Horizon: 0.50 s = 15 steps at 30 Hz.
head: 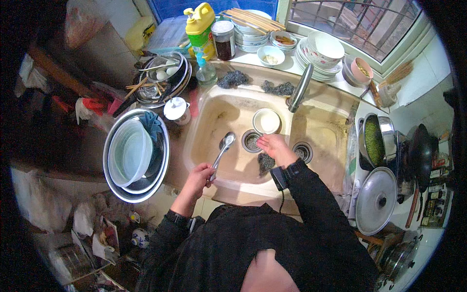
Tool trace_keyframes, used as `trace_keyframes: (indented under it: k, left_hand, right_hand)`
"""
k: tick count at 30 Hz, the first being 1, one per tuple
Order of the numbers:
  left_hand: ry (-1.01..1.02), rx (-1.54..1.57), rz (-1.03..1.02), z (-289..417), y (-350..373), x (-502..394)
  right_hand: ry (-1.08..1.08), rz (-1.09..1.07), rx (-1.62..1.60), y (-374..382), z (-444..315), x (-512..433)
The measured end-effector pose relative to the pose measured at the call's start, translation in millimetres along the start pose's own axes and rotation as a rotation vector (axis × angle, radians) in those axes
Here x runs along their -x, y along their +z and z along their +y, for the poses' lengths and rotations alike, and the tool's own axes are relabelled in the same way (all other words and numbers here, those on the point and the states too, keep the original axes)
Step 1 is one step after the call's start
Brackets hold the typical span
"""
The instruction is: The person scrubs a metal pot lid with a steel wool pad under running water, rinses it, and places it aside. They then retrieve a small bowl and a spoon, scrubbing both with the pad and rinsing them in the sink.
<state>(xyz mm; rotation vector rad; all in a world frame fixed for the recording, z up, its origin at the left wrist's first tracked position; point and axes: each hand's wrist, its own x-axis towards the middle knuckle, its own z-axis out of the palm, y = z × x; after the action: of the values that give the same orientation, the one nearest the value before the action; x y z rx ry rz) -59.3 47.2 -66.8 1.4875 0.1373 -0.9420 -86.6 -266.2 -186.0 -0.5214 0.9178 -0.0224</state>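
Observation:
My left hand (199, 177) grips the handle of a metal spoon (221, 155) over the left basin of a double sink (204, 127); the spoon's bowl points up and away from me. Above the same basin, my right hand (273, 145) is held with nothing in it, fingers stretched towards the left drain strainer (251, 141). Just beyond its fingertips a white bowl (266, 121) stands in the basin. A dark mesh scouring pad (266, 164) lies partly below my right hand. The metal faucet (301, 87) stands at the back, near the divider between the basins.
Nested basins (136, 195) and a lidded white mug (177, 109) stand left of the sink. Behind it are scouring pads (233, 79), a soap bottle (206, 75) and stacked bowls (324, 47). To the right are a metal pot (389, 135) and a pot lid (375, 200).

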Motion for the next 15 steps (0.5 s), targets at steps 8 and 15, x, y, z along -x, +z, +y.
trace_keyframes:
  k: [8,15]
  left_hand:
    - [-0.017,-0.082,-0.156,10,55,-22]
    - [-0.046,-0.193,-0.244,16,90,-35]
  right_hand:
    - [-0.063,-0.417,0.233,34,-8,107]
    - [-0.312,-0.19,0.415,41,-17,102]
